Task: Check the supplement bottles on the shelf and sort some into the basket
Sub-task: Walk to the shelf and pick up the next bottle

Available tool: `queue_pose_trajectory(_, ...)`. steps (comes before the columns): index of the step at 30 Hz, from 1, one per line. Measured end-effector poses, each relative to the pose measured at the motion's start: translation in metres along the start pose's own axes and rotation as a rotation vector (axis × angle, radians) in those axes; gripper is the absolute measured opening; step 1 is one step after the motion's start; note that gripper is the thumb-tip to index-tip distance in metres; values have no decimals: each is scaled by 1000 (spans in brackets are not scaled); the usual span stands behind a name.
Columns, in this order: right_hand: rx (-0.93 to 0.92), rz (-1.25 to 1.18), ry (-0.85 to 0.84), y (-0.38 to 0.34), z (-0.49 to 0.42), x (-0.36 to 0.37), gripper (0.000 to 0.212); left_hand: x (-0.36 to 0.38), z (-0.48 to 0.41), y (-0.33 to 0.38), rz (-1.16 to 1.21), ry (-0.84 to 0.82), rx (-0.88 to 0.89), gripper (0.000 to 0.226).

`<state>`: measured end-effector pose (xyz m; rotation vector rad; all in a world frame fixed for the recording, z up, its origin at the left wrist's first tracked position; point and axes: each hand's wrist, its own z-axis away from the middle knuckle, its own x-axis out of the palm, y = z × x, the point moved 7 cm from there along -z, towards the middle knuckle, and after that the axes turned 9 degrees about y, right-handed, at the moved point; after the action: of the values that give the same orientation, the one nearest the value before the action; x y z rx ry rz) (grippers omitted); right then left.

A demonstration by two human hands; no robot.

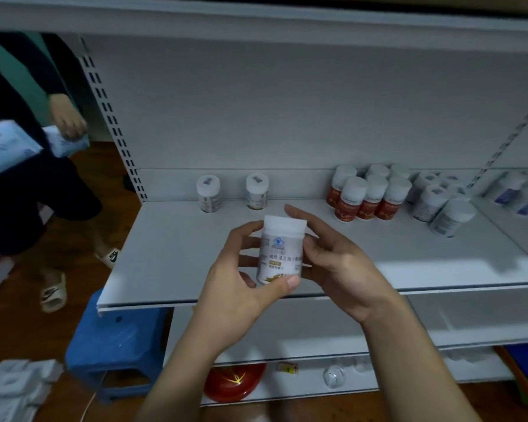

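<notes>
Our left hand (233, 284) and right hand (342, 269) both grip a white bottle (282, 251), its label showing a blue emblem and blurred Chinese characters; red-labelled bottles (367, 198) stand at two o'clock.

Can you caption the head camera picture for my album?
Left hand and right hand hold a white plastic supplement bottle in front of the white metal shelf.

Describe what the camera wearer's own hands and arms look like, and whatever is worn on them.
Both are bare. The left hand and the right hand wear no gloves, and no ring shows on the fingers in view. The left forearm and the right forearm are uncovered down to the picture's lower edge: no sleeve, watch or bracelet in sight.
</notes>
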<state>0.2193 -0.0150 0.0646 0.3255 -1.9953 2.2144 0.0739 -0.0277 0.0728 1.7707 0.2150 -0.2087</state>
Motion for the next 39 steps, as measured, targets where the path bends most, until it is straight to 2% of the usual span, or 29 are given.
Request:
queue_pose_trajectory(5,-11,-39,48,-17,10,-29,43,29,5,17,-54,59,19,67)
queue_pose_trajectory(13,-35,-141,108,-26,16,-65,40,75,11,39,-94,85,39,76)
queue_pose_trajectory(18,-37,-117,60,-31,12,-82,39,84,14,39,17,183,14,85)
queue_pose_trajectory(21,-28,-83,25,-32,8,-87,45,86,14,42,50,232,24,77)
queue_pose_trajectory(24,-6,-60,-36,-30,5,-86,49,89,12,41,20,258,26,68)
queue_pose_trajectory(27,-1,-64,-50,-32,1,-87,42,92,9,38,-28,269,29,60)
queue_pose_trajectory(30,-25,-64,-6,-30,-3,-92,38,96,7,36,-108,248,39,69)
queue_pose_trajectory(33,-34,-50,34,-29,-5,-94,45,102,5,31,-151,225,18,81)
queue_pose_trajectory(37,-47,-11,63,-27,-9,-97,52,102,4,29,-232,258,28,79)
queue_pose_trajectory(39,-60,-17,80,-27,-10,-100,47,101,4,30,-254,261,30,76)
